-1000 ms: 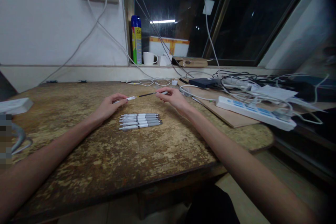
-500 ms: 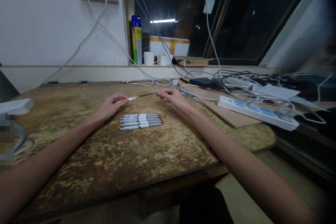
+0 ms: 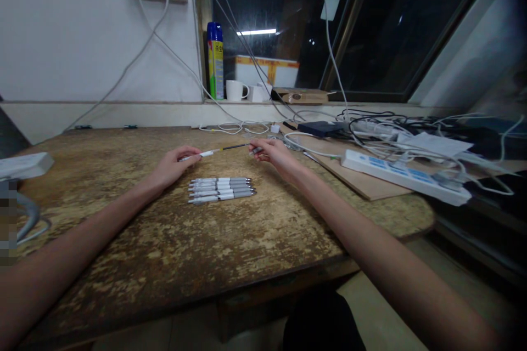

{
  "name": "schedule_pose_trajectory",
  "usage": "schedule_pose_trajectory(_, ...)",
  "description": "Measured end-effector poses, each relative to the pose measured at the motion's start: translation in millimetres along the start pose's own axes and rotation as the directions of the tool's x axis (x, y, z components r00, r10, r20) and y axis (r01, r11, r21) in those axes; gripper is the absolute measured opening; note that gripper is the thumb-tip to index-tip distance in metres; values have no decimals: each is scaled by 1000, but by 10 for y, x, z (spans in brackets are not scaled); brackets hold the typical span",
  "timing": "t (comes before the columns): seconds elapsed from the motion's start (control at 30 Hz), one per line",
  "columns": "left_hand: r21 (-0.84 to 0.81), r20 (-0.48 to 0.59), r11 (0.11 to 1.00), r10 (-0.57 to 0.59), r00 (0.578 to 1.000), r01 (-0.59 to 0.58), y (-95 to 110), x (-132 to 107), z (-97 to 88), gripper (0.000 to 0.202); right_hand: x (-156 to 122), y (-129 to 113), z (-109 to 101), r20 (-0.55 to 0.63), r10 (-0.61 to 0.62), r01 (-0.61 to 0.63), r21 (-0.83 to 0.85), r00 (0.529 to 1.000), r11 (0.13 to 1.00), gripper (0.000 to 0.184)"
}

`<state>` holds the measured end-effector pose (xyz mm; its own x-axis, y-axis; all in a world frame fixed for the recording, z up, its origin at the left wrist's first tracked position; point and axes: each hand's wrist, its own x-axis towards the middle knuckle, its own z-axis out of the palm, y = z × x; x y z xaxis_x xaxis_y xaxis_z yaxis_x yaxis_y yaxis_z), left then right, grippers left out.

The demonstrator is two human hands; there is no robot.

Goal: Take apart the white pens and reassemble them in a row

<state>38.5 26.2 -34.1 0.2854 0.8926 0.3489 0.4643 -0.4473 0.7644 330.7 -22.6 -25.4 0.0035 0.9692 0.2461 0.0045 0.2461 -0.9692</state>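
Closed around a white pen barrel (image 3: 207, 153), my left hand (image 3: 175, 164) is above the far middle of the worn wooden table (image 3: 173, 263). From the barrel's open end a thin dark pen refill (image 3: 234, 147) sticks out toward the right, with a yellowish stretch close to the barrel. My right hand (image 3: 272, 154) pinches the refill's far end. A small grey piece (image 3: 256, 150), perhaps the pen's grip section, also shows among its fingers. Nearer to me, several white-and-grey pens (image 3: 222, 191) lie side by side in a row on the table.
A white power strip (image 3: 403, 175) and tangled cables lie at the right, beside a flat brown board (image 3: 362, 178). Behind stand a spray can (image 3: 214, 60) and a white mug (image 3: 235, 90) on the sill. Another white block (image 3: 27, 166) sits at the left edge.
My right hand has shifted slightly right, and more of the refill shows outside the barrel. The grey piece in its fingers is now visible. My left hand stays nearly still.
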Motion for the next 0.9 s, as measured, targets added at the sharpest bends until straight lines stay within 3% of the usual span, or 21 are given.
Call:
schedule_pose_trajectory(0.23, 38, -14, 999, -22, 1000, 23, 78, -31, -5, 42, 2, -22, -14, -25, 30, -28, 103, 999, 994, 29)
schedule_pose_trajectory(0.5, 11, -6, 1000, -8, 1000, 8, 43, -18, -4, 42, 31, 25, -34, -26, 0, 2, 71, 1000, 997, 43)
schedule_pose_trajectory(0.9, -72, 65, 997, 23, 998, -18, 196, -94, -13, 46, 24, 14, -36, -76, -26, 30, 57, 997, 998, 53)
